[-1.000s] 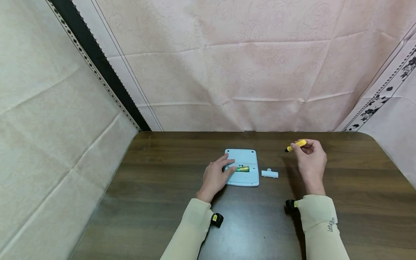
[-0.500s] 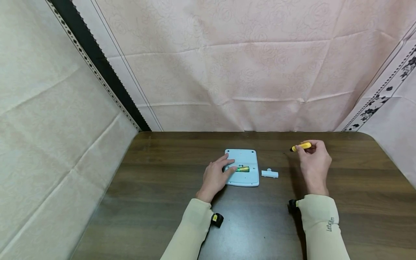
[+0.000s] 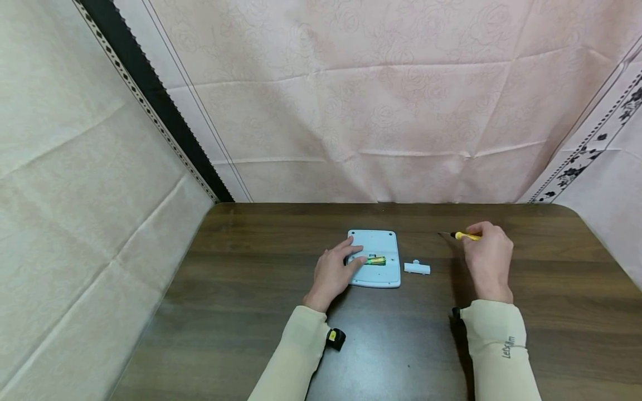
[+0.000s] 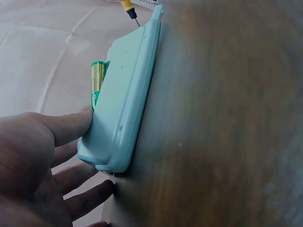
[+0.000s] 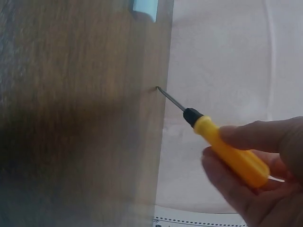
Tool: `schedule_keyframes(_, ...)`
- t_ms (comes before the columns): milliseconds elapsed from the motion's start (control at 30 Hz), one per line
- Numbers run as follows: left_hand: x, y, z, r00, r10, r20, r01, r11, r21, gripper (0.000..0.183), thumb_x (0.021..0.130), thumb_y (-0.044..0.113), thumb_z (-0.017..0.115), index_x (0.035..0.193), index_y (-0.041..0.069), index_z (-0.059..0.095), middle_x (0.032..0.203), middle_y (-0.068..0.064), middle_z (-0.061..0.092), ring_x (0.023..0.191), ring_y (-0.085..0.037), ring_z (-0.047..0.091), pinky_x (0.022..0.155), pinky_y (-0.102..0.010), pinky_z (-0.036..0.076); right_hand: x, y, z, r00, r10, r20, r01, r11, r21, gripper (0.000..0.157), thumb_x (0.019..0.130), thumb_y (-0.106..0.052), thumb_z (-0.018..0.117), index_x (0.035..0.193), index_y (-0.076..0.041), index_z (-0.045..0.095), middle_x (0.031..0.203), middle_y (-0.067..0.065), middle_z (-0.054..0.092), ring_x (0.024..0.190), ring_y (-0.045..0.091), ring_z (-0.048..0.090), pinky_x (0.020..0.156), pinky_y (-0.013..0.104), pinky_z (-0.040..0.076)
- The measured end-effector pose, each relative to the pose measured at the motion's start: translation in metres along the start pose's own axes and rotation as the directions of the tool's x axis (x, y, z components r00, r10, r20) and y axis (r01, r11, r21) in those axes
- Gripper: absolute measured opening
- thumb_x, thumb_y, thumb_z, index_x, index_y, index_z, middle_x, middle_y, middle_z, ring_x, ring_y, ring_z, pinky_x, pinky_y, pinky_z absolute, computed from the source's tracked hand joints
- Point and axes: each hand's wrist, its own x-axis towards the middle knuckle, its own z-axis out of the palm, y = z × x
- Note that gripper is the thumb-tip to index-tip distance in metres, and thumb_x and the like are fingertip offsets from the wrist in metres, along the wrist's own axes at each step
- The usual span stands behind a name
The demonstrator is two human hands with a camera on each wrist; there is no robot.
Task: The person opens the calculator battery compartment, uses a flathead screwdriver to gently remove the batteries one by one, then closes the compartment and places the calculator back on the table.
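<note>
A light-blue flat device (image 3: 381, 242) lies face down on the table, its battery compartment uncovered. One green-and-gold battery (image 3: 376, 260) shows in that compartment. My left hand (image 3: 333, 273) holds the device by its left side; in the left wrist view its thumb (image 4: 71, 126) reaches the battery's near end. My right hand (image 3: 489, 259) grips a yellow-handled screwdriver (image 5: 232, 153) between thumb and fingers. The screwdriver's thin metal shaft points left, its tip at or just above the wood; I cannot tell if it touches. Between the device and my right hand lies the light-blue battery cover (image 3: 417, 267).
The brown wooden table (image 3: 225, 312) has its far edge just beyond the device and the screwdriver. A pale patterned cloth (image 3: 401, 111) hangs behind it, and another pale cloth (image 3: 90, 223) hangs on the left.
My right hand has shifted slightly right and nearer, turning the screwdriver so its shaft now shows pointing left. My left hand, the device and the battery cover have stayed in place.
</note>
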Motion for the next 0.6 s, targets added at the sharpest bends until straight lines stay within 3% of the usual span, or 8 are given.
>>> schedule_keyframes(367,0.0,0.0027,-0.0008,1.0,0.0,0.005,0.0,1.0,0.004,0.036,0.106,0.031,0.07,0.139,0.017,0.073,0.16,-0.003,0.052,0.148,-0.024,0.047,0.125,-0.059,0.024,-0.0027,0.0038,-0.0008,0.995,-0.033,0.09,0.043,0.994,-0.102,0.018,0.092,0.003,0.066,0.105,0.016,0.07,0.105,0.038,0.066,0.098,0.059,0.06,0.091,0.067,0.05)
schedule_keyframes(600,-0.0005,0.0017,-0.0011,1.0,-0.004,0.0,0.004,1.0,-0.001,0.036,0.106,0.031,0.07,0.138,0.017,0.074,0.16,-0.003,0.052,0.148,-0.024,0.047,0.125,-0.058,0.024,-0.0031,0.0076,-0.001,0.978,0.0,0.21,0.031,0.989,-0.144,0.02,0.093,-0.001,0.069,0.105,0.015,0.07,0.105,0.036,0.068,0.091,0.055,0.062,0.082,0.066,0.052)
